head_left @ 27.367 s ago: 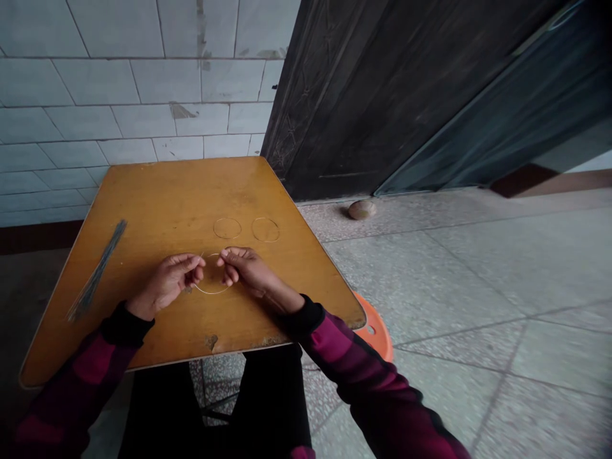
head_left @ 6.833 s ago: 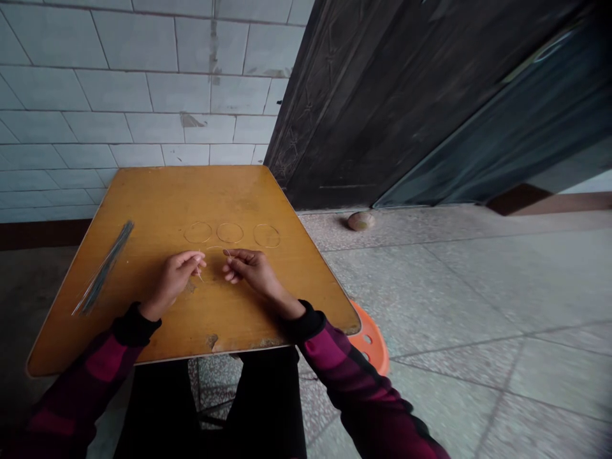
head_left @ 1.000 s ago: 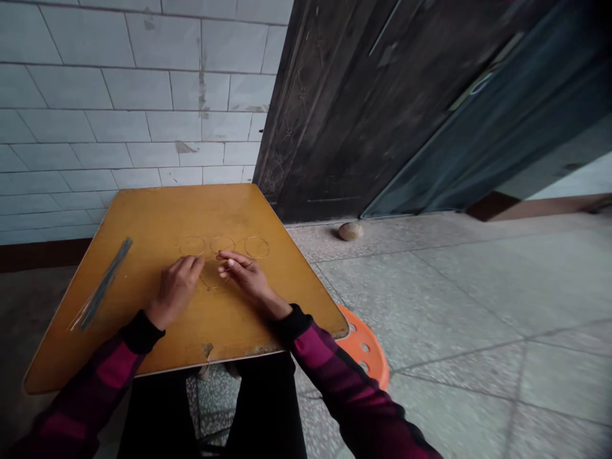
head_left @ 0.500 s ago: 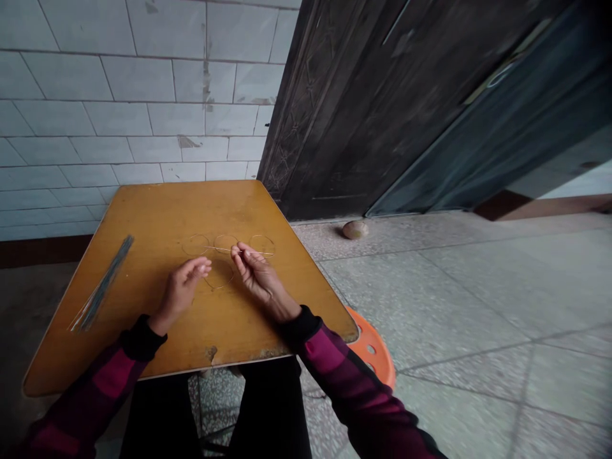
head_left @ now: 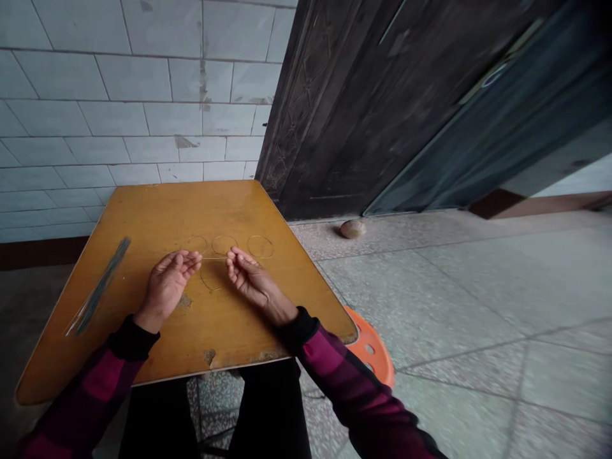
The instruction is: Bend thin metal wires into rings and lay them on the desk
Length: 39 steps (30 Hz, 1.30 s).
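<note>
Left hand (head_left: 166,287) and right hand (head_left: 253,285) stay a little apart above a wooden worktop (head_left: 191,210), a thin wire (head_left: 213,258) stretched between them.

A white tile wall (head_left: 119,115) rises along the worktop's far left side and a dark carved wooden door (head_left: 344,108) stands at its far right corner. An orange plastic stool (head_left: 370,347) sits on the speckled stone floor (head_left: 454,287) by the near right corner, and a small rounded stone (head_left: 352,229) lies near the door. On the worktop, a slim bundle of wires (head_left: 98,287) lies to the left of the hands. Three wire rings (head_left: 224,236) sit in a row just beyond the fingertips, and a curved wire loop (head_left: 210,287) lies directly below the stretched wire. Whether either hand pinches the wire is too fine to tell.
</note>
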Each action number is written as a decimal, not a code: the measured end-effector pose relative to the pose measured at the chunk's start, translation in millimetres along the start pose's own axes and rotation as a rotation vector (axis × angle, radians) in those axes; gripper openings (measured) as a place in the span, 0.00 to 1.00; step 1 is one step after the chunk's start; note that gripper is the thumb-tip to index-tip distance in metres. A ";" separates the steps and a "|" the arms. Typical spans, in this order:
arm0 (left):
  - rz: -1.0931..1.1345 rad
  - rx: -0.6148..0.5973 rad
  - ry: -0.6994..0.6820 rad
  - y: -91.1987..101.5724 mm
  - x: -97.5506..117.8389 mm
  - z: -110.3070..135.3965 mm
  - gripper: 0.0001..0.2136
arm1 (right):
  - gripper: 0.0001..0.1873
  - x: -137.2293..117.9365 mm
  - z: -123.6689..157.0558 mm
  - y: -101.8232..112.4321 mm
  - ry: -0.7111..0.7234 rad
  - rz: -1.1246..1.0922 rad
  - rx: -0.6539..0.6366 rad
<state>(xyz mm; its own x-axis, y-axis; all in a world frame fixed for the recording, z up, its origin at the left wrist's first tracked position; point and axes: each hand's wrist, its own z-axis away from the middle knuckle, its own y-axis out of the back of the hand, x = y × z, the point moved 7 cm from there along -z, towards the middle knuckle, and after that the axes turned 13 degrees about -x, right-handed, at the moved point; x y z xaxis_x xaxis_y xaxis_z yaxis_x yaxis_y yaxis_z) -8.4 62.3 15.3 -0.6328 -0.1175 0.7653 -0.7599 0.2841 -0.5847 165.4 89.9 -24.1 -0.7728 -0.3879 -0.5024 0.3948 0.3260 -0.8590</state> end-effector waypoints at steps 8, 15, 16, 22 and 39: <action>0.052 -0.009 0.077 -5.2 -13.3 2.8 0.09 | 0.12 -16.8 0.8 -7.1 0.100 -0.127 0.037; 0.196 0.165 0.054 10.5 -8.6 0.5 0.02 | 0.04 -5.4 2.7 -0.4 0.011 0.188 -0.027; 0.221 0.213 0.053 14.0 -7.8 0.5 0.04 | 0.07 -1.8 2.7 -0.5 0.003 0.288 -0.049; 0.289 0.322 0.091 18.2 -10.5 1.4 0.13 | 0.19 0.9 13.5 -40.1 0.256 1.084 -0.330; 0.436 0.216 0.295 -1.6 -29.6 9.6 0.12 | 0.11 -4.6 31.2 -76.7 0.168 0.939 -0.633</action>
<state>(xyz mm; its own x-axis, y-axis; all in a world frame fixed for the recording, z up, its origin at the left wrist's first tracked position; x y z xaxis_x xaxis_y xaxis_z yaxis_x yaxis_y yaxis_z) 10.1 56.2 -9.0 -0.8501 0.2467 0.4653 -0.4703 0.0421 -0.8815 154.2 39.7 41.0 -0.3803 0.3431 -0.8588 0.5672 0.8200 0.0764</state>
